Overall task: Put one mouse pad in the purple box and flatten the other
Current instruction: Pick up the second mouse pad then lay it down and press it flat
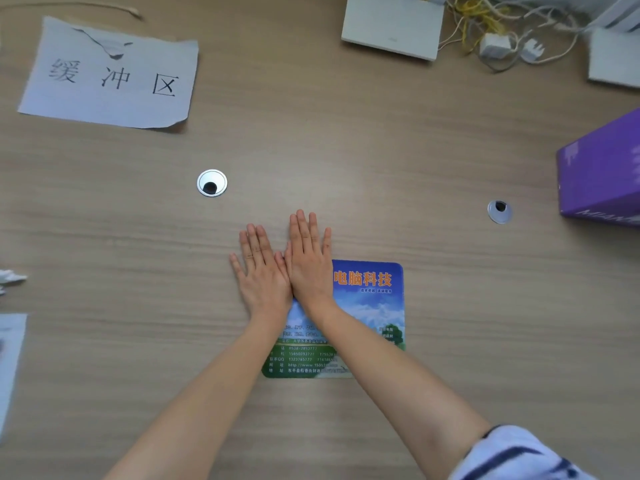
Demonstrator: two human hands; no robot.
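A blue and green printed mouse pad point(367, 306) lies flat on the wooden desk in front of me. My left hand point(263, 268) and my right hand point(310, 258) rest side by side, palms down and fingers spread, over the pad's far left corner and the desk beyond it. Neither hand holds anything. My forearms cover the pad's left part. The purple box point(602, 174) stands at the right edge of the view, partly cut off. No second mouse pad is visible.
A paper sheet with printed characters point(110, 74) lies at the far left. Two round cable grommets point(212, 183) point(499, 211) sit in the desk. White boxes point(391, 26) and tangled cables point(502, 32) crowd the far right. Papers lie at the left edge.
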